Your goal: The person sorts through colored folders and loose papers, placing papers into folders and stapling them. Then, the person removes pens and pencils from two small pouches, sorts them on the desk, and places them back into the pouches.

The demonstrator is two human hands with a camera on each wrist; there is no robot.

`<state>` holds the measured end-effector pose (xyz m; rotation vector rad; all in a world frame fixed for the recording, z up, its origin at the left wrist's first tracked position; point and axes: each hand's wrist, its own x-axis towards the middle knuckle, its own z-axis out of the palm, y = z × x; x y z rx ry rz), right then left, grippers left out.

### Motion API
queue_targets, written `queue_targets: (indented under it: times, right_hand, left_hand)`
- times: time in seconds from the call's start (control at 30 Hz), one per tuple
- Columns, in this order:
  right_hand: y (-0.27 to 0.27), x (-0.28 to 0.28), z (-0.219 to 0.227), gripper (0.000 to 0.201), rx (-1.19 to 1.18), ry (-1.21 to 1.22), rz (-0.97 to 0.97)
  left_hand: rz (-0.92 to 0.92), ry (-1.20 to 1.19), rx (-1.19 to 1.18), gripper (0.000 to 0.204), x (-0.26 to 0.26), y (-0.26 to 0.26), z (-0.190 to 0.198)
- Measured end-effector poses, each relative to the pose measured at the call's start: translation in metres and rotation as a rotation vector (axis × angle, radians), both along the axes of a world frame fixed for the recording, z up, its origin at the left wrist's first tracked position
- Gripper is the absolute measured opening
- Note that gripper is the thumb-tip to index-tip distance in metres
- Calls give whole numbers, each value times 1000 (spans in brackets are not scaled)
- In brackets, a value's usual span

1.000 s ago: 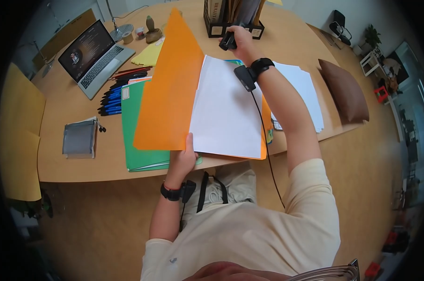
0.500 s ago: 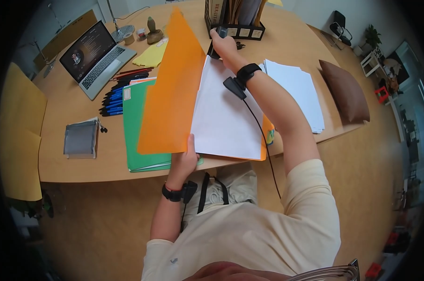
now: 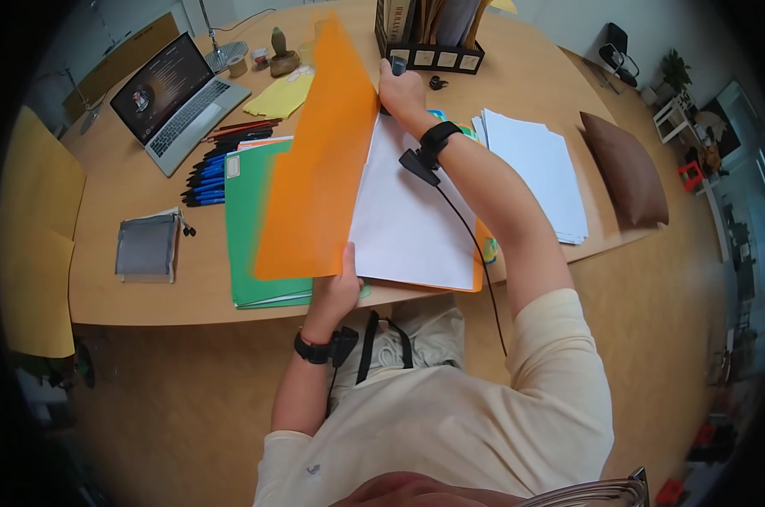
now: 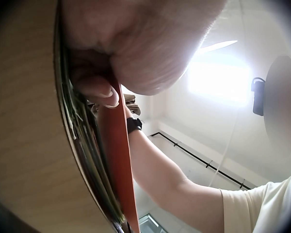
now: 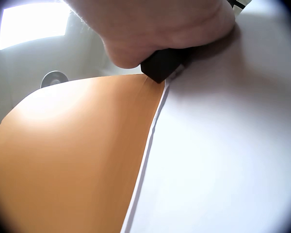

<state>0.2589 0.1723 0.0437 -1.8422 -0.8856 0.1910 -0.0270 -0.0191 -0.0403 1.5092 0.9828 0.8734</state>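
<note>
An orange folder [image 3: 315,194] stands opened over the desk, its front cover raised and white sheets [image 3: 412,207] lying inside. At the folder's lower end, my left hand [image 3: 336,294] grips the fold, thumb on top and fingers beneath. My right hand [image 3: 404,97] is at the far end of the fold, holding a black stapler [image 5: 162,65]. In the right wrist view the stapler's end sits right at the top of the crease, where cover and sheets meet; the rest is hidden by the hand. Beneath lies a green folder [image 3: 243,228].
Pens [image 3: 205,182] and pencils lie left of the folders, near a laptop [image 3: 175,110] and a grey zip pouch [image 3: 146,247]. A black file organizer [image 3: 433,57] stands at the back. To the right are a paper stack [image 3: 539,173] and a brown cushion [image 3: 628,169].
My right hand has moved left with the stapler, from above the sheets to the top of the folder's fold. The left hand keeps its grip; the raised cover has shifted slightly right.
</note>
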Motion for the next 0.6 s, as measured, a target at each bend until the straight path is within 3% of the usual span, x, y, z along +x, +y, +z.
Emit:
queue_targets:
  times: [0.13, 0.27, 0.37, 0.4, 0.43, 0.5, 0.6]
  right_hand:
    - [-5, 0, 8, 63, -86, 99, 43]
    - [-6, 16, 9, 60, -92, 475, 198]
    - [-16, 35, 30, 64, -254, 535, 250]
    - [8, 67, 3, 57, -246, 549, 249]
    - [4, 77, 1, 49, -246, 458, 288]
    - [0, 92, 2, 43, -338, 260, 190]
    - [33, 164, -55, 27, -413, 29, 145]
  left_hand:
    - [-12, 4, 20, 25, 1, 1, -1]
    - [-13, 19, 31, 24, 0, 1, 1]
    - [-39, 26, 50, 24, -2, 3, -4]
    - [-44, 18, 67, 24, -2, 3, -4]
    - [-48, 11, 81, 24, -2, 3, -5]
    - [-41, 32, 100, 24, -3, 4, -7]
    - [-34, 47, 100, 24, -2, 3, -8]
